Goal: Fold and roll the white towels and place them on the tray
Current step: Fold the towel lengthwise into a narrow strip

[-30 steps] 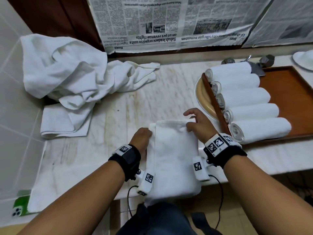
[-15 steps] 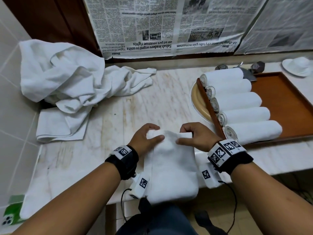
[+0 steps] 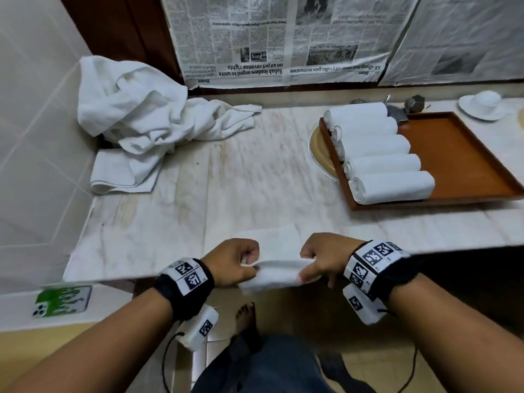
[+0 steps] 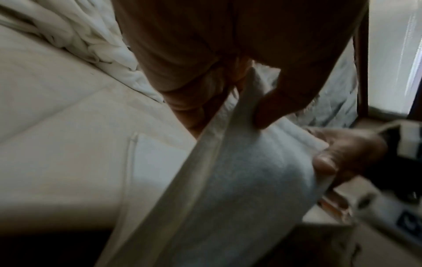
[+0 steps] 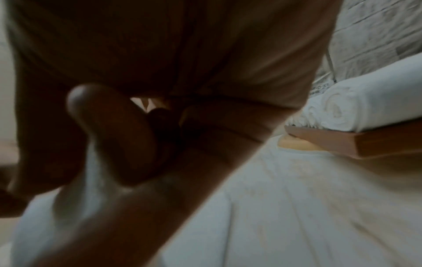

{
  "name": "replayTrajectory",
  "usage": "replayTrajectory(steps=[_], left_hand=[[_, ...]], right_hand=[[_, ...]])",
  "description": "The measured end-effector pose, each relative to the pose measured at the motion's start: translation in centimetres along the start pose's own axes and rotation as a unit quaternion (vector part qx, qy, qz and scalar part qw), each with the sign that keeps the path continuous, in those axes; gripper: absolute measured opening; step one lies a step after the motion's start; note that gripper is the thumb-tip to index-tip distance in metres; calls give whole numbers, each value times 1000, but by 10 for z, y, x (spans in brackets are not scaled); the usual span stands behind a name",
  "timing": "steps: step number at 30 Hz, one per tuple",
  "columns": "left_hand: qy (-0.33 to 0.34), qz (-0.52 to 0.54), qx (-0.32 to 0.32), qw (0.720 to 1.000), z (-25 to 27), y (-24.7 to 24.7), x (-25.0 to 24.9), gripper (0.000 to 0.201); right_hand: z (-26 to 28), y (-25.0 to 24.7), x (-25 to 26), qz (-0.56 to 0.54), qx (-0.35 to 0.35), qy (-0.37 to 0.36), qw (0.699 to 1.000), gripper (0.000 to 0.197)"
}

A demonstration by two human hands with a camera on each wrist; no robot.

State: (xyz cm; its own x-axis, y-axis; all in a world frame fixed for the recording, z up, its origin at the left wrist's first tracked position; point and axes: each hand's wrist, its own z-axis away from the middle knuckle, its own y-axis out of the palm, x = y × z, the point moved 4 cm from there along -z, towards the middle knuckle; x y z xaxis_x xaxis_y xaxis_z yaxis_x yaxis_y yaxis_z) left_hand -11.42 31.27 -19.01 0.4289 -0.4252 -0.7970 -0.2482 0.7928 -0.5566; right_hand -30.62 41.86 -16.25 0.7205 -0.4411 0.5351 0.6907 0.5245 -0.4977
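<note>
Left hand [image 3: 233,263] and right hand [image 3: 323,259], fingers curled, each pinching one end of a folded white towel [image 3: 273,275] at the near edge of the marble counter [image 3: 255,177]. Farther right, five rolled towels [image 3: 380,154] side by side on the wooden tray [image 3: 459,163]. Far left, heap of unfolded white towels [image 3: 141,120] against the tiled wall
</note>
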Motion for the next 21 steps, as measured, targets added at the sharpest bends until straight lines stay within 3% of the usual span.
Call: replayTrajectory(steps=[5, 8, 15, 18, 21], left_hand=[[-73, -60, 67, 993, 52, 69, 3, 32], [-83, -54, 48, 994, 68, 81, -5, 28], [-34, -104, -93, 990, 71, 45, -46, 19], [-5, -120, -133, 984, 69, 21, -64, 37], [36, -132, -172, 976, 67, 0, -77, 37]], right_hand=[[25, 68, -13, 53, 50, 27, 997, 22], [34, 82, -18, 77, 30, 7, 997, 21], [61, 48, -8, 130, -161, -66, 976, 38], [72, 30, -2, 97, -257, -109, 955, 29], [87, 12, 3, 33, -349, -153, 924, 41]])
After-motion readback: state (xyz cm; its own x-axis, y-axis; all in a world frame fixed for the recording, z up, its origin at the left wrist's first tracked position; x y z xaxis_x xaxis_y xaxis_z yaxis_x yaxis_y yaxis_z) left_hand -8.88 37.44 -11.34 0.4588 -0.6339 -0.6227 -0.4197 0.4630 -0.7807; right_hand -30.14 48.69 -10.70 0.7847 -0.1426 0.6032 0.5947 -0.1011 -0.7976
